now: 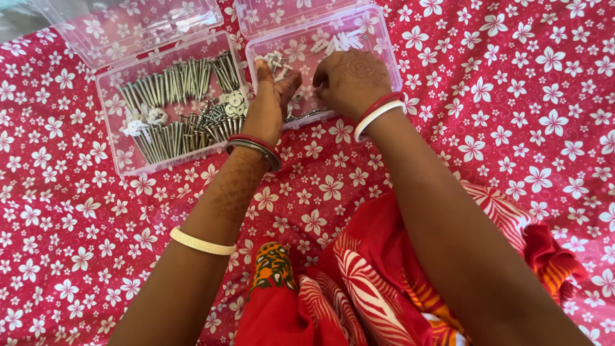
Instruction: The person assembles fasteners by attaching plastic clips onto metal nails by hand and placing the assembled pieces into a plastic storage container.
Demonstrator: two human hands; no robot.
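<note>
The clear box on the left (pixel 128 144) is lying full of long bolts (pixel 170 80) and washers. My left hand (pixel 272 96) is pinching small hardware (pixel 275 61) over the right clear box (pixel 384 48); my right hand (pixel 351 80) is curling inside it, its grip hidden.
</note>
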